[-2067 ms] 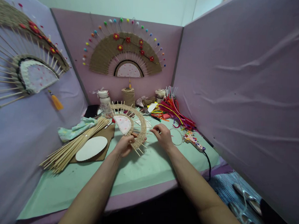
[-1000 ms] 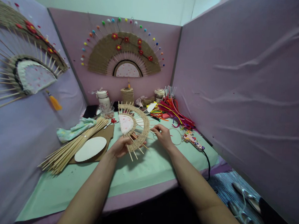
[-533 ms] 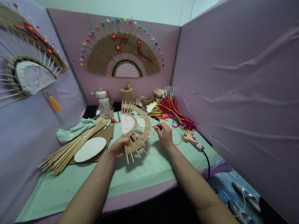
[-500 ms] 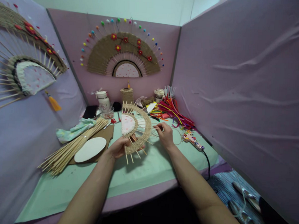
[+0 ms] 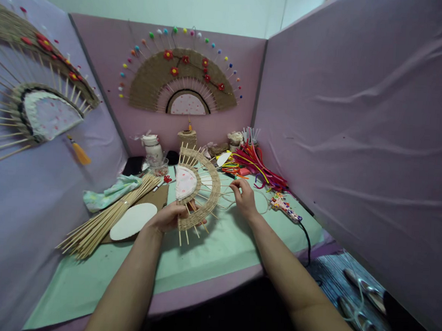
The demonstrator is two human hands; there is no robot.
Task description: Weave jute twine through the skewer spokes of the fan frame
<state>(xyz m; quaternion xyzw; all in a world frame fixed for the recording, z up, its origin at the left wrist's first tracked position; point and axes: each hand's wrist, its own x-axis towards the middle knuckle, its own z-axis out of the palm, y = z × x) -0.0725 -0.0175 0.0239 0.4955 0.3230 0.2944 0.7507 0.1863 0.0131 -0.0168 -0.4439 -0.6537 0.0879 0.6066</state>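
Observation:
My left hand (image 5: 173, 216) grips a half-round woven fan (image 5: 213, 190) by its lower part, with some fingers behind it. Thin sticks radiate from the fan's dotted white centre (image 5: 186, 183), through a twine band, and poke out past its edge. To the right of the fan, my right hand (image 5: 243, 195) pinches a thin strand of twine (image 5: 225, 186) between thumb and fingers. More of this twine lies in loops on the table behind and beside the right hand.
On the green table (image 5: 216, 254) are a stick bundle (image 5: 109, 219), a white oval (image 5: 133, 221), a bottle (image 5: 152, 149), a twine spool (image 5: 187, 140), red pipe cleaners (image 5: 258, 162) and a corded glue gun (image 5: 286, 208). A finished fan (image 5: 147, 82) hangs on the back panel.
My left hand and the fan have shifted slightly left, and the fan has turned a little. My right hand has barely moved and still pinches the strand.

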